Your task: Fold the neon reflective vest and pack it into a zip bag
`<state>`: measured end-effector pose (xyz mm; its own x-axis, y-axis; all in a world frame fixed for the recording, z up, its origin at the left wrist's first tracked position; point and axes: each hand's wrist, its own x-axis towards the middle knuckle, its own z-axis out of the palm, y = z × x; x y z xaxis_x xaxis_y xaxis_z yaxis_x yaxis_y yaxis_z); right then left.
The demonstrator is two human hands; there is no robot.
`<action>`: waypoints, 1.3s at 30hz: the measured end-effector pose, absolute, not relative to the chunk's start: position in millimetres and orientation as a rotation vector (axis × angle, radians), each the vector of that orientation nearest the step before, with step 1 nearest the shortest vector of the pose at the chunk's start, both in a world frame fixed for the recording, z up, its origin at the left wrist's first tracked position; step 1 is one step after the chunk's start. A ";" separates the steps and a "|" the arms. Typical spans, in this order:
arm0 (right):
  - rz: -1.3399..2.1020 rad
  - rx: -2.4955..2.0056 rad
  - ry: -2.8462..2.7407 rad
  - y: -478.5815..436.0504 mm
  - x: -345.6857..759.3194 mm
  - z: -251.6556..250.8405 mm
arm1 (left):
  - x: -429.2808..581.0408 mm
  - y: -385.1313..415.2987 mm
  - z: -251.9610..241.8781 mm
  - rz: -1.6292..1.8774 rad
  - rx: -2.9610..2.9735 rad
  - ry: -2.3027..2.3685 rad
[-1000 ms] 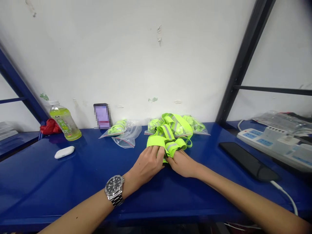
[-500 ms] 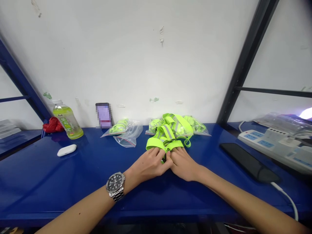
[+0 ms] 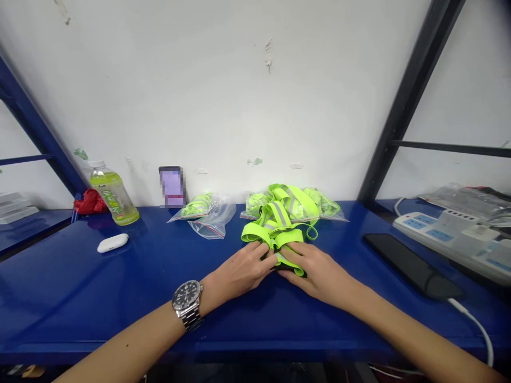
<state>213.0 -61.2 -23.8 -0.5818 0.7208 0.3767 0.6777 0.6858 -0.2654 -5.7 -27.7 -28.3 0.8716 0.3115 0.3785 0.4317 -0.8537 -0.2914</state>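
Note:
A neon yellow reflective vest (image 3: 279,223) with grey strips lies bunched on the blue table, its straps folded over each other. My left hand (image 3: 243,271) grips the near left part of the vest, fingertips on a neon band. My right hand (image 3: 315,274) lies across the near right part, and a strap end shows under its fingers. Behind the vest are clear plastic bags holding neon folded material: one (image 3: 205,213) to the left, and others (image 3: 255,205) partly hidden by the vest.
A blue table (image 3: 99,287) runs along a white wall. On it stand a green drink bottle (image 3: 114,194), a white earbud case (image 3: 112,243), a pixelated phone (image 3: 172,186) and a red cloth (image 3: 91,202). A black pad (image 3: 411,265) and a power strip (image 3: 451,236) lie to the right.
My right hand has slid rightward and flatter over the vest. A neon strap now shows lower down between my hands, and the folded vest sits more compactly.

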 end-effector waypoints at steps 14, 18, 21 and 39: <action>0.359 -1.065 -2.328 -43.5 207.0 -24.2 | -8.2 -23.0 -16.0 -0.663 -3.123 -1.032; 0.469 -1.124 -2.187 -38.7 198.2 -21.3 | -11.3 -8.8 -11.5 -0.645 -3.205 -1.239; 0.463 -1.125 -2.155 -41.8 194.1 -24.9 | -11.5 -0.3 -5.9 -0.529 -3.252 -1.307; -0.409 -1.302 -2.419 -64.2 186.1 -34.0 | 24.8 34.4 16.7 0.277 -3.244 -1.538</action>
